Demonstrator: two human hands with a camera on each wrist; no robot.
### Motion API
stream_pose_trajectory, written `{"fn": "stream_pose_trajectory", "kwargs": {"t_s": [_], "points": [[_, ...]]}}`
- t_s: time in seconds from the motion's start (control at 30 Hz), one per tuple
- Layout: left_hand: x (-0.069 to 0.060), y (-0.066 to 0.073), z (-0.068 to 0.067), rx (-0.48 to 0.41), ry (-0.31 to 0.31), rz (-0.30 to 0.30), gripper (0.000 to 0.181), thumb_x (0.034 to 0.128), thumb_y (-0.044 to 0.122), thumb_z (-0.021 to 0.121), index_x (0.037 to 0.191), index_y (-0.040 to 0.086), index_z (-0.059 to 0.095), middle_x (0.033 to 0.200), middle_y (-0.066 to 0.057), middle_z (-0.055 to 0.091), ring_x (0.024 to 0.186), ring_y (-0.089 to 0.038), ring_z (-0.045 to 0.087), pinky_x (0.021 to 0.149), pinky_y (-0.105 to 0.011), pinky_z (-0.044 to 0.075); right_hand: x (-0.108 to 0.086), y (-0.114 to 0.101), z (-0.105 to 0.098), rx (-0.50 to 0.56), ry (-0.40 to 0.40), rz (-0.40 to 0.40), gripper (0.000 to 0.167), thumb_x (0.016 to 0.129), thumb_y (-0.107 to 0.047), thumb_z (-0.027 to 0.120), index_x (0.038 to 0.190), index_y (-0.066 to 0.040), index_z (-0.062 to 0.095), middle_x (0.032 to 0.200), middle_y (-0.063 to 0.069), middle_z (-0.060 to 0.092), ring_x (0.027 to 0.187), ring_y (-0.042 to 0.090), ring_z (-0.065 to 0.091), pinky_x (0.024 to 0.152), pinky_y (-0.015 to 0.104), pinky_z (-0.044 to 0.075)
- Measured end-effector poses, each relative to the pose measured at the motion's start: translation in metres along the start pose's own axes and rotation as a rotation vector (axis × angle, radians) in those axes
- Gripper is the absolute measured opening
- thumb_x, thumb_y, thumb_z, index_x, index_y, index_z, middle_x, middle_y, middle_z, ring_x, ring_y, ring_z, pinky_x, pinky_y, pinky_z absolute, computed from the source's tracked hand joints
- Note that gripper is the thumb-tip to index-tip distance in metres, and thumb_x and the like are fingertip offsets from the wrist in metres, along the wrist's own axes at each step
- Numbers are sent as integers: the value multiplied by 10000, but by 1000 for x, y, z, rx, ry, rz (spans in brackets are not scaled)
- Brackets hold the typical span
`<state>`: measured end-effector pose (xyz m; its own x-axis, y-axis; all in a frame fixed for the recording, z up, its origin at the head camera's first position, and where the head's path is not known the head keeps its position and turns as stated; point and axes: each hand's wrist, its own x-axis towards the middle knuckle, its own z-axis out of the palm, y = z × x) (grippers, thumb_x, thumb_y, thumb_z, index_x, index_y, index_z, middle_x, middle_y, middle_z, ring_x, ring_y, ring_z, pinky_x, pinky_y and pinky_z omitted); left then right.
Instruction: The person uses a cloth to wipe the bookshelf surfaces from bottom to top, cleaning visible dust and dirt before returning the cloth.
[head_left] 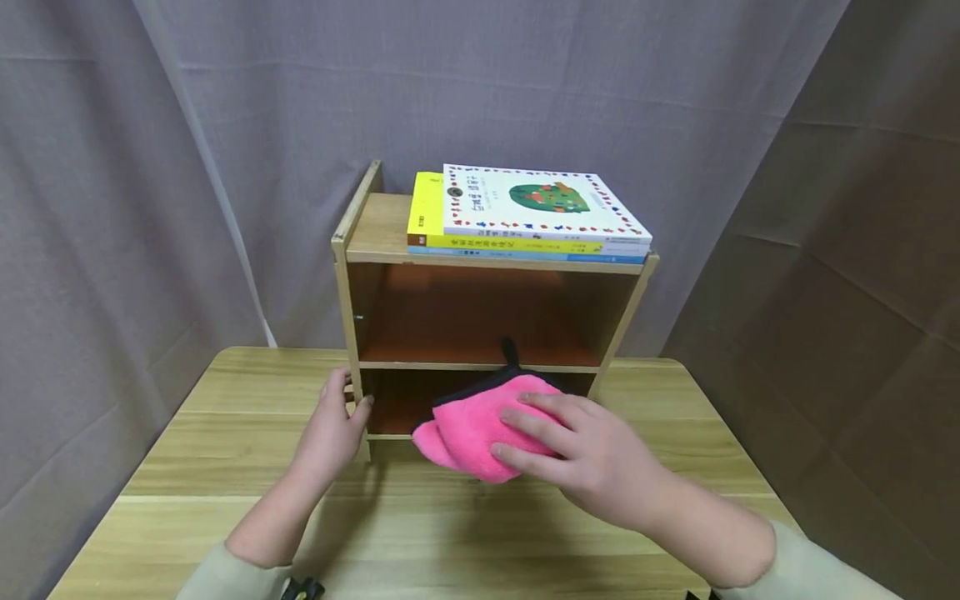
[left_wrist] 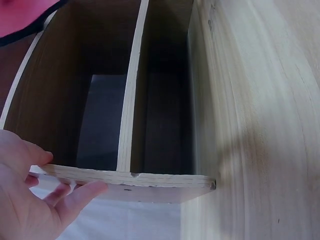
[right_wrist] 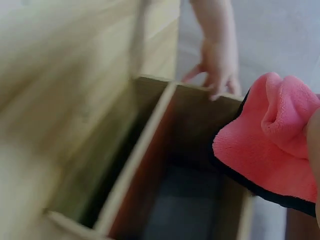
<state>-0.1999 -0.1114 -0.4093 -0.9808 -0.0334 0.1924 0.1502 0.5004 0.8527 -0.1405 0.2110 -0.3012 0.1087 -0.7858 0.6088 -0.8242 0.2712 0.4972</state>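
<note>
A small wooden shelf [head_left: 347, 308] stands on the table. My left hand [head_left: 337, 427] grips the lower front edge of its left side panel [left_wrist: 120, 176], with the thumb and fingers on opposite faces of the board. In my right hand [head_left: 592, 454] is a plush pink cloth [head_left: 476, 425] with black edging and a black loop, bunched and held in front of the lower compartment. In the right wrist view, the cloth [right_wrist: 260, 152] hangs beside the shelf opening. The right thumb is hidden in the head view.
Several books [head_left: 540, 204] lie stacked on the shelf's top, a white picture book uppermost. Below them, the compartments open towards me. Wooden tabletop [head_left: 217, 450] extends to both sides, and a grey curtain [head_left: 247, 167] hangs behind. A dark object [head_left: 302, 588] shows near the left sleeve.
</note>
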Motion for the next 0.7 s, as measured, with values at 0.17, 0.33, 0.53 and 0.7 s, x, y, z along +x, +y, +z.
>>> {"fn": "stream_pose_trajectory", "kwargs": {"t_s": [0.17, 0.33, 0.53, 0.7], "points": [[0, 0, -1, 6, -8, -7, 433, 1026, 160, 515, 1424, 108, 352, 1473, -175, 361, 1274, -374, 481, 958, -533, 483, -32, -10, 5, 12, -31, 84, 309, 1063, -153, 433, 1130, -167, 734, 1118, 111, 707, 964, 319, 675, 698, 402, 542], [-1, 0, -1, 8, -24, -21, 450, 1031, 174, 505, 1441, 104, 331, 1498, -180, 335, 1291, -382, 465, 961, -539, 480, -54, -18, 6, 25, -45, 136, 324, 1057, -151, 421, 1123, -158, 738, 1111, 126, 706, 968, 329, 678, 682, 409, 534], [-1, -1, 0, 1, -25, -24, 447, 1031, 178, 507, 1437, 116, 332, 1501, -175, 334, 1296, -379, 461, 966, -542, 474, -71, -27, 3, 33, -66, 176, 351, 1056, -136, 397, 1135, -158, 738, 1122, 119, 704, 973, 322, 674, 670, 400, 519], [-1, -1, 0, -3, -25, -22, 455, 1034, 183, 503, 1450, 121, 327, 1492, -162, 345, 1287, -371, 467, 956, -536, 483, -84, -33, 3, 30, -83, 227, 384, 1065, -154, 367, 1137, -169, 745, 1137, 101, 702, 997, 327, 667, 670, 403, 511]]}}
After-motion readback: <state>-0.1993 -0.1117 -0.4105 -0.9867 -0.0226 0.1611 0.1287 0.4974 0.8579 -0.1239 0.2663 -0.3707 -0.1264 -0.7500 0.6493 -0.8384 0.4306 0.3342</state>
